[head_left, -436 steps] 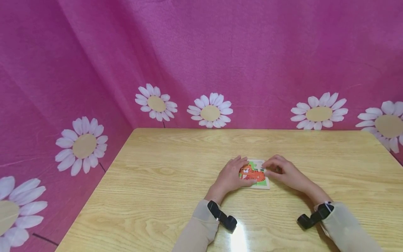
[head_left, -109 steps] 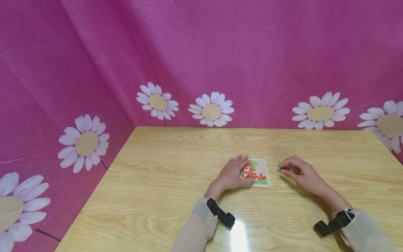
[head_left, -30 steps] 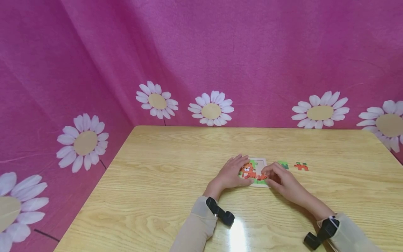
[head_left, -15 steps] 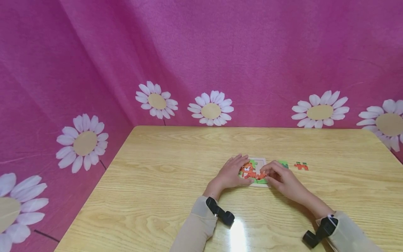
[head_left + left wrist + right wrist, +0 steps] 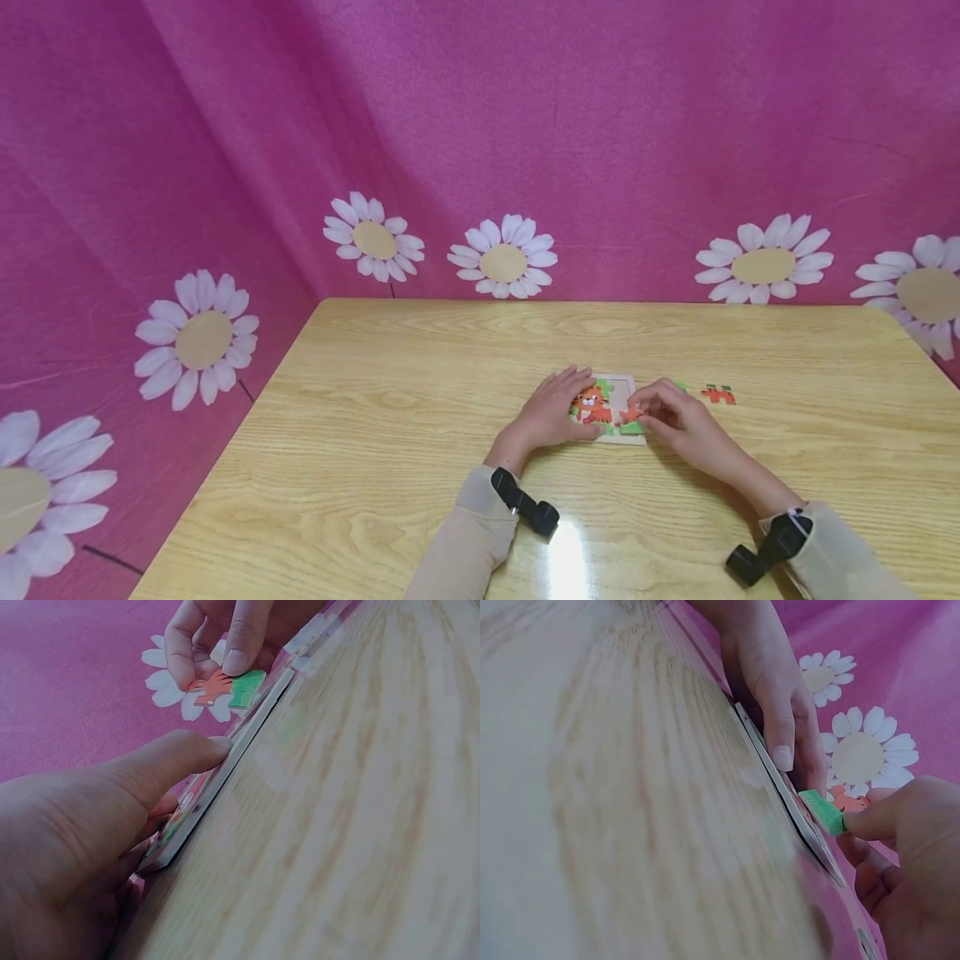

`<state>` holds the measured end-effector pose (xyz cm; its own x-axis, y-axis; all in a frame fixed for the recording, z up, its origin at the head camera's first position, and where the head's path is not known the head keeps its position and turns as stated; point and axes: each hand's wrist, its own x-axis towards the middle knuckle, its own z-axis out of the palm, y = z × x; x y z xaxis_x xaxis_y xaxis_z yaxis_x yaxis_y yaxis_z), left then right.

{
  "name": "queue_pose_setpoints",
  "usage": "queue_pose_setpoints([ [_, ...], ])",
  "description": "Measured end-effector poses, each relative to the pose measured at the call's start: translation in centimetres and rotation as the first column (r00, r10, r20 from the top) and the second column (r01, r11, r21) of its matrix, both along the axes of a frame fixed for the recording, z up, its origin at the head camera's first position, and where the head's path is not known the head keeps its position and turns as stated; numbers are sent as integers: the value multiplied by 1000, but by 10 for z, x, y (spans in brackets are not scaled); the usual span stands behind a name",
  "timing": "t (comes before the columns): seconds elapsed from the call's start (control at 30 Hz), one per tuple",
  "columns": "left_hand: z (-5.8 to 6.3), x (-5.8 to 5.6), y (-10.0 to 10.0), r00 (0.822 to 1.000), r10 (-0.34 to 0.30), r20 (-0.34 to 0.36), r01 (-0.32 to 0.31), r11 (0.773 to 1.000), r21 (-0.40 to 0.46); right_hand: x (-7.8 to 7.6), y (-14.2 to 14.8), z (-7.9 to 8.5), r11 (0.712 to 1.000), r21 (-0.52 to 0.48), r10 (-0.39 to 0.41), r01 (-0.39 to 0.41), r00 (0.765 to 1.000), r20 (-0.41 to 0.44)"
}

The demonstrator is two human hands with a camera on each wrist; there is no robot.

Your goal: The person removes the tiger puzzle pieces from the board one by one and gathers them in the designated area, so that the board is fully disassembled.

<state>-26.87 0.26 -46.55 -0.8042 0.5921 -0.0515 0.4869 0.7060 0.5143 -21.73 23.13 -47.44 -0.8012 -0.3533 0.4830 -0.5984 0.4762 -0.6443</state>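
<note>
A small framed jigsaw puzzle point(image 5: 618, 379) with an orange tiger on green lies on the table. My left hand point(image 5: 551, 412) holds its left side, the thumb on the near frame edge and the fingers towards the far edge. Between thumb and fingers, my right hand point(image 5: 686, 425) pinches an orange-and-green puzzle piece point(image 5: 246, 688). That piece is tilted and raised above the frame's near right corner, as the right wrist view also shows. Bare backing shows in the right part of the frame. To the right lies an orange-and-green loose piece point(image 5: 720, 395); a green piece point(image 5: 680, 387) is mostly behind my right hand.
The wooden table point(image 5: 420, 467) reaches back to a pink cloth point(image 5: 600, 150) with white daisies. A second stretch of cloth runs along the table's left side. Each wrist wears a black strap with a camera.
Two pieces have come out of the frame onto the table at right. Over the last half second my right hand has drawn the lower right piece slightly up and rightwards. The left hand stays put.
</note>
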Motion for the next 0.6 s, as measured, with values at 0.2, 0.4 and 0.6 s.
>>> queue_pose_setpoints([
  [0.2,-1,-1,0,1000,2,3,-2,1000,3,-1,4,-1,1000,13,-29,28,1000,8],
  [0.4,-1,-2,0,1000,-1,1,1,1000,3,-1,10,-1,998,34,-57,57,998,4],
  [0.6,-1,-1,0,1000,1,8,-1,1000,11,-1,15,0,997,27,-67,67,998,-2],
])
